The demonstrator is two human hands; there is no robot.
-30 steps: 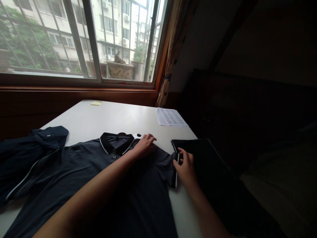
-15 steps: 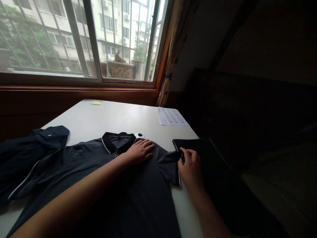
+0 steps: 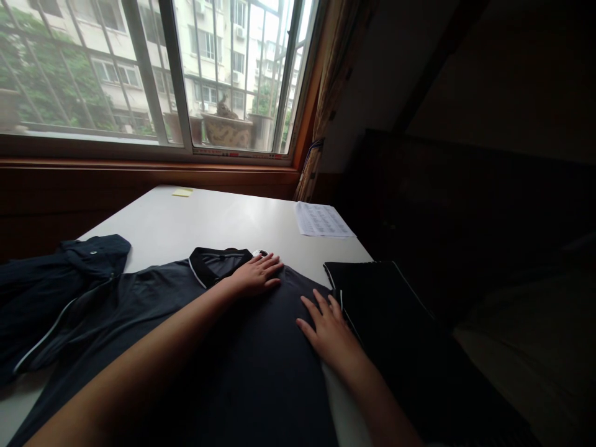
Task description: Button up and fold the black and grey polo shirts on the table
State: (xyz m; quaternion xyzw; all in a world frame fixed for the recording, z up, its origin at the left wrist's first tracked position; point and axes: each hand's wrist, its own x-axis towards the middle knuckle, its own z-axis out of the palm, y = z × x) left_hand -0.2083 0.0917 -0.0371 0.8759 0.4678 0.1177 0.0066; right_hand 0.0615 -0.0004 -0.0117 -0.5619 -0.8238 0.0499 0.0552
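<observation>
A dark grey polo shirt [image 3: 242,354] lies spread on the white table, its black collar [image 3: 198,267] at the far side. My left hand [image 3: 256,274] rests flat on the shirt beside the collar, fingers stretched out. On the right sleeve lies my right hand [image 3: 328,326], palm down with its fingers spread, hiding much of that sleeve. Just beyond my left fingertips a small white round object [image 3: 259,253] shows in part; I cannot tell what it is. The shirt's other sleeve [image 3: 46,341], edged in white, reaches out to the left.
A dark blue garment [image 3: 95,254] with a button lies at the left. Folded black cloth [image 3: 372,279] covers the table's right side. Farther back are printed papers [image 3: 323,219] and a yellow sticky note [image 3: 182,192] on the white table [image 3: 223,217]. A barred window stands behind.
My right hand has let go of the sleeve's edge and moved left, opening flat onto the sleeve. The sleeve looks smoother. My left hand has shifted slightly left toward the collar.
</observation>
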